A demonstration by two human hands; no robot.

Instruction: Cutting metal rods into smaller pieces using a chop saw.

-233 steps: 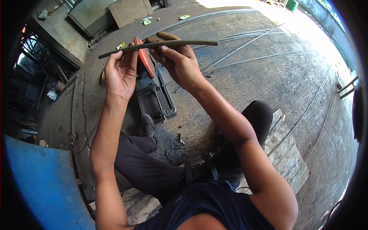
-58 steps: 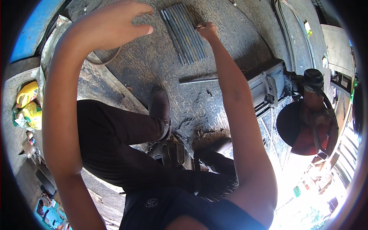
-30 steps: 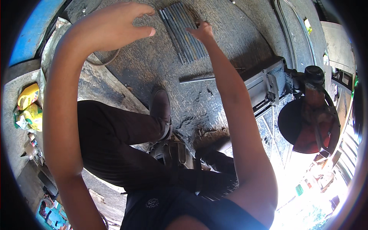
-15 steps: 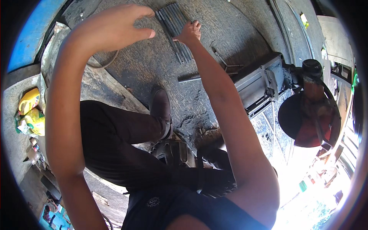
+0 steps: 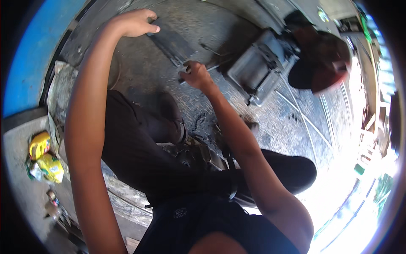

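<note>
A row of dark metal rods (image 5: 172,41) lies side by side on the worn floor in front of me, blurred by motion. My left hand (image 5: 136,23) is at the rods' far left end, thumb and fingers apart; whether it touches them I cannot make out. Near their closer end is my right hand (image 5: 198,77), its fingers curved with a gap to the thumb, and nothing plainly held. A thin light rod (image 5: 215,66) lies just beyond the right hand. My boot (image 5: 171,108) rests on the floor nearer to me.
A grey metal machine base (image 5: 256,63) stands to the right, joined to a cutting machine with a round dark-red guard (image 5: 325,72). Long thin bars (image 5: 311,125) cross the floor beside it. Yellow packages (image 5: 42,154) sit on the left ledge, below a blue panel (image 5: 36,55).
The view has swung right. My right hand has come off the rods' middle to their nearer end, and my left hand now reaches their far end. My right knee has moved outward.
</note>
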